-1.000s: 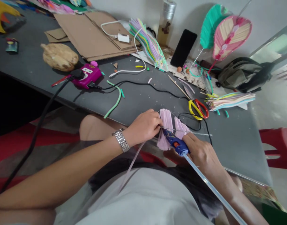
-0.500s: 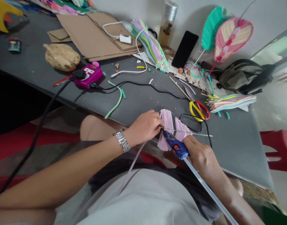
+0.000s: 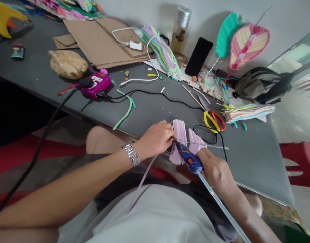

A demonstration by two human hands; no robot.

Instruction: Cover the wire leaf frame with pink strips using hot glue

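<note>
My right hand [image 3: 213,164] is wrapped round a blue hot glue gun [image 3: 187,157], from whose back a long clear glue stick [image 3: 220,204] runs down. The gun's nozzle points at a leaf-shaped frame covered with pale pink strips [image 3: 179,130], near the fingertips of my left hand [image 3: 158,138]. Those fingers are pinched at the left end of the pink leaf shape, on its wire stem [image 3: 218,147] line. A loose pink strip [image 3: 144,177] hangs from below my left hand across my lap. The exact grip of the left fingertips is partly hidden.
Scissors [image 3: 213,119] with yellow and red handles lie near the gun's black cord. A purple power adapter [image 3: 95,86], cardboard sheets [image 3: 94,37], bundled coloured strips [image 3: 162,54], a phone [image 3: 199,55] and two finished leaf fans [image 3: 249,47] are further back on the grey table [image 3: 261,162].
Hands, glue gun and pink leaf shape hold nearly the same position. The whole view has shifted slightly, with the background things a little lower.
</note>
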